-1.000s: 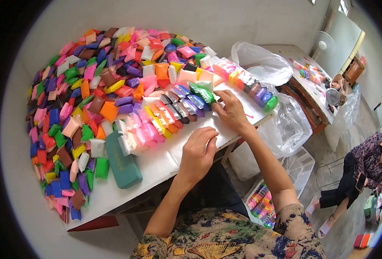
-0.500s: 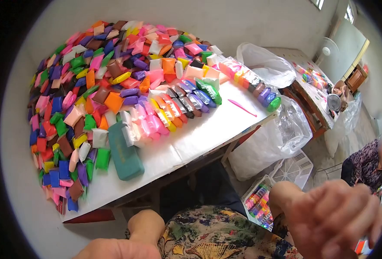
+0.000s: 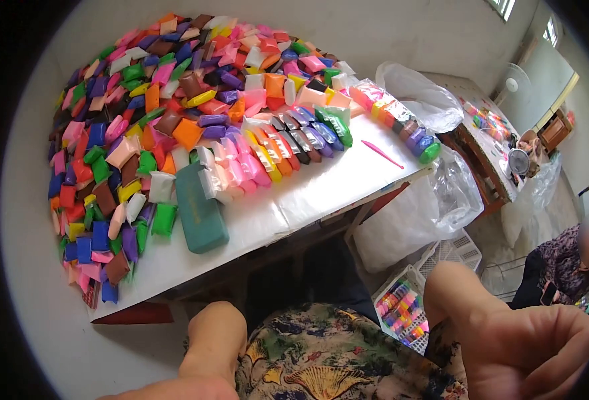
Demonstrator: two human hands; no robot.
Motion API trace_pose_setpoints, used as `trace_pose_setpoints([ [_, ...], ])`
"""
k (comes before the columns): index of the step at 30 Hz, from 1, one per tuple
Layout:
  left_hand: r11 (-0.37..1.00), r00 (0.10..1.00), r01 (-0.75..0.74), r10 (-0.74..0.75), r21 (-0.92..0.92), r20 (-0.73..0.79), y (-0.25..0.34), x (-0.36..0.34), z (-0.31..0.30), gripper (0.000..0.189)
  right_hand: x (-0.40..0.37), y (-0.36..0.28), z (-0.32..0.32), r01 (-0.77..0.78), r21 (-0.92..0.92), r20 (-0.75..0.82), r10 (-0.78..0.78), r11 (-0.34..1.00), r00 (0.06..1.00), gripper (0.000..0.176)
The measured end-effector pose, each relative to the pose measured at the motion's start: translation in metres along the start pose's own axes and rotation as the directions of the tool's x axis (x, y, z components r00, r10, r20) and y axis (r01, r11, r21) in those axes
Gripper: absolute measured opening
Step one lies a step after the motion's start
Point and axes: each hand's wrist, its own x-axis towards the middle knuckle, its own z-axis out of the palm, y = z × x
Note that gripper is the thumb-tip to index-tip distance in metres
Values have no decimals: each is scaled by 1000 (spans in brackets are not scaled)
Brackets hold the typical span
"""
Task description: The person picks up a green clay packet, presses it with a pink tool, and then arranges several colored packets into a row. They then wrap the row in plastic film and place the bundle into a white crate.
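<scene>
My left hand [image 3: 174,390] is at the bottom edge, mostly cut off by the frame, so its fingers are out of sight. At the lower right, my right hand [image 3: 518,350] is turned partly palm up, its fingers loosely bent and holding nothing that I can see. Both hands are away from the white-topped table [image 3: 268,230]. On it, rows of clear-wrapped colored clay packets [image 3: 278,147] lie beside a teal case [image 3: 201,210]. A pink modeling tool [image 3: 382,154] rests near the right edge. Behind them spreads a big heap of loose colored packets [image 3: 128,127].
Clear plastic bags [image 3: 421,223] hang at the table's right end. Below is a white basket [image 3: 401,313] of colored packets. A second table [image 3: 488,147] stands farther right with more packets and a fan [image 3: 514,83]. Another person [image 3: 558,263] sits at the far right.
My right hand has turned to show its palm and moved slightly lower and right. My left hand has dropped farther out of the frame. The camera view has shifted slightly.
</scene>
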Motion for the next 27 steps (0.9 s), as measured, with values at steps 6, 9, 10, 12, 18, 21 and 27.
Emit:
trace_pose_setpoints([
  [6,991,986,-124,128,44,-104,-4,-9,-4,43,-3,-2,0,89,-175,-73,-103,981,992,31],
  [9,970,943,-210,235,125,-237,-17,-18,-7,45,-8,-6,-1,122,-293,-120,-163,948,979,30],
  [10,958,915,-218,268,188,-303,-23,-22,-8,45,-11,-8,-3,121,-341,-138,-177,932,974,30],
  [12,934,854,-176,302,310,-424,-39,-28,-10,46,-23,-6,-10,81,-464,-178,-182,882,967,29],
  [18,845,952,301,-242,442,-186,-135,-63,-7,23,-115,16,-78,-459,-699,-467,136,548,874,33],
  [21,667,808,556,-574,496,-134,-171,-93,-4,14,-196,3,-130,-753,-608,-727,206,250,655,25],
  [27,509,779,245,-610,825,145,-228,-115,-5,7,-319,-19,-191,-907,-388,-904,260,-163,340,14],
])
